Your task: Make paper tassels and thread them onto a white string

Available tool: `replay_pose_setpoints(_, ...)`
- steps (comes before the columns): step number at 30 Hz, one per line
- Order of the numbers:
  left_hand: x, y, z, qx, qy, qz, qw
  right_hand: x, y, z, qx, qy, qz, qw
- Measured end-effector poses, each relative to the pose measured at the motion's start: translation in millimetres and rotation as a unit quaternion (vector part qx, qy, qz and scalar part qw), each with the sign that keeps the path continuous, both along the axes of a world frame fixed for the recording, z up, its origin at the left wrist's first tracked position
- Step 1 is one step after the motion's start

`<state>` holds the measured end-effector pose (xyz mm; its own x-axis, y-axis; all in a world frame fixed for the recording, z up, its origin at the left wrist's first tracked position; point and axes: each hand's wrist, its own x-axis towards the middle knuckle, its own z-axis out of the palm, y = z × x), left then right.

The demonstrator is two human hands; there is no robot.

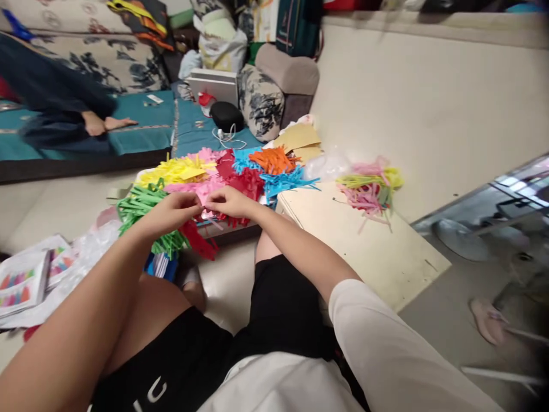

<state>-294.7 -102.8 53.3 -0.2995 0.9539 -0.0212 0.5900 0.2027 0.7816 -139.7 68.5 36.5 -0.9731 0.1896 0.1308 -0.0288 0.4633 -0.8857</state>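
Pink fringed tissue paper (206, 184) is spread in the middle of a low desk (234, 237), and just at its near edge the left hand (182, 207) and the right hand (227, 201) are brought close together. On each, the fingers are curled and the thumb is drawn toward the fingertips, as in a fine pinch; whether something thin is held between them cannot be told. A deep red fringed strip of tissue (199, 239) is seen hanging over the near edge, below the left hand.

Around the pink paper, bunches are laid out by colour: bright green fringed tissue (139, 206) at the left end, yellow fringed tissue (180, 170) along the far edge, dark red fringed tissue (246, 186) beside the right hand, and orange fringed tissue (277, 160) with sky-blue fringed tissue (287, 182) toward the right end. By the far edge of a cream, flat-topped desk (343, 246), a mixed pink-and-yellow tissue bundle (371, 189) is set apart.

Judging by these heaps, the cutting into fringes appears to be done. Handling of single pieces seems to be under way, with most bunches left untouched by the hands; how many are finished cannot be told.
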Motion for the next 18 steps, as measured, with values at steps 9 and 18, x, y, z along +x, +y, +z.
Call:
replay_pose_setpoints(9,17,1,14.2,-0.003,-0.021,-0.024,0.999,25,25,7.1,0.063,-0.022,0.000,0.998)
replay_pose_setpoints(18,24,-11,26.8,0.074,-0.159,0.098,0.980,165,145,61.2,0.126,-0.006,-0.315,0.941)
